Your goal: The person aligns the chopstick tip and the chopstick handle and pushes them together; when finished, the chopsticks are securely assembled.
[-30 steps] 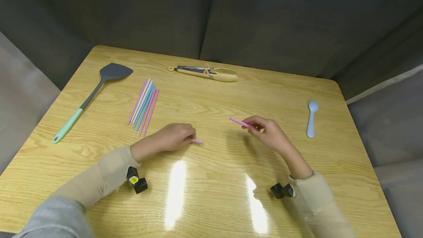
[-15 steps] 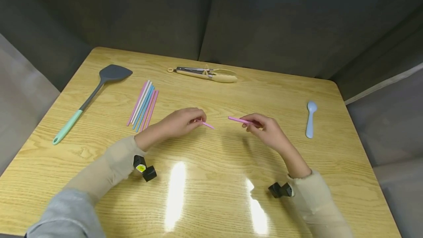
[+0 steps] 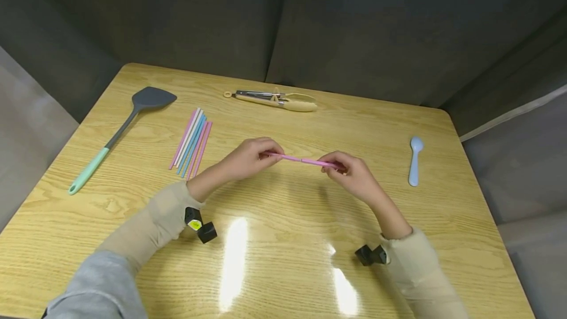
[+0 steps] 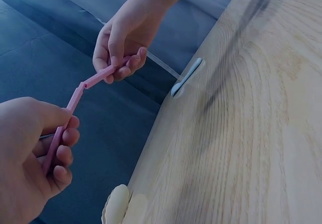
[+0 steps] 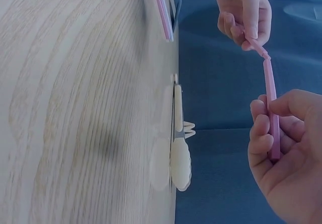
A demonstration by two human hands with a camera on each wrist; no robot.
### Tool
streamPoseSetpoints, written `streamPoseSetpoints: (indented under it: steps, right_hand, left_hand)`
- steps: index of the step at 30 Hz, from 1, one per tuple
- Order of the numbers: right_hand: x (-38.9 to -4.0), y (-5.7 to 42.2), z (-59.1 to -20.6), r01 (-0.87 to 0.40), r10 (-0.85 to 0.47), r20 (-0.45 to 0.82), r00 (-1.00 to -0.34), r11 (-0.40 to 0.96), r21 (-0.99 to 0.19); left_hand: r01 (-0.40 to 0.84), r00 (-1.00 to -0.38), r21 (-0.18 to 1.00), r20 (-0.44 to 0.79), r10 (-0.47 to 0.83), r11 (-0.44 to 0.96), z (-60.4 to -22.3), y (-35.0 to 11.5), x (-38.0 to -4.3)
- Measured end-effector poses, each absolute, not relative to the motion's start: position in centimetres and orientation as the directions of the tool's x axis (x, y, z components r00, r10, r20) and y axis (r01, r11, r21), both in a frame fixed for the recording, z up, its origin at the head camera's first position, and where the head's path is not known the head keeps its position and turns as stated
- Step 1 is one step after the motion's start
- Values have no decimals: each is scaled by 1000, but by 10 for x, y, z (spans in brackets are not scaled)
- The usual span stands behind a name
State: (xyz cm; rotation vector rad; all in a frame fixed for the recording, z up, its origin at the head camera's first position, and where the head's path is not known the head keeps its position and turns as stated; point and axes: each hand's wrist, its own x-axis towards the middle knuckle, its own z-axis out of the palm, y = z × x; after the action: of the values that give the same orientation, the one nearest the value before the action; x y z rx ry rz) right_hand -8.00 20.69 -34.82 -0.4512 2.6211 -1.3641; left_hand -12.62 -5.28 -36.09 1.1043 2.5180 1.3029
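Observation:
My left hand (image 3: 250,159) pinches a pink straw (image 3: 290,157) between thumb and fingers above the table. A second pink straw (image 3: 312,162) is gripped by my right hand (image 3: 352,174), its rear part lying along the curled fingers. The two straws meet end to end between the hands. In the left wrist view, the left straw (image 4: 73,102) and the right straw (image 4: 99,76) form a bent line at the meeting point. Left of the hands lies a row of pink, white and blue straws (image 3: 191,142) on the table.
A grey spatula (image 3: 121,129) with a mint handle lies at the left of the wooden table (image 3: 283,270). Cream-and-metal tongs (image 3: 270,98) lie along the back edge. At the right is a light blue spoon (image 3: 414,161). Dark curtains (image 3: 274,18) hang behind.
My left hand has moved up and to the right with its straw, closing the gap to the other straw. The right hand stays nearly in place, shifting slightly left.

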Motion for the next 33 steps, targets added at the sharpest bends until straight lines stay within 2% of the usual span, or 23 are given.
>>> streamPoseSetpoints:
  steps: [9,16,20,33]
  right_hand:
    - [-79,205,-350,-199,-336,8,-942,539,-819]
    - [-78,200,-352,-303,-304,146,-941,574,-761]
    - [-78,200,-353,-341,-290,210,-934,545,-766]
    - [-72,201,-346,-384,-329,252,-910,443,-810]
  left_hand:
    - [618,-713,686,284,641,383,-362,-52,-124]
    - [697,-697,577,405,592,426,-356,-46,-115]
    - [708,-691,579,447,568,405,-354,-43,-112]
    - [687,-700,652,475,534,321,-356,-41,-107]
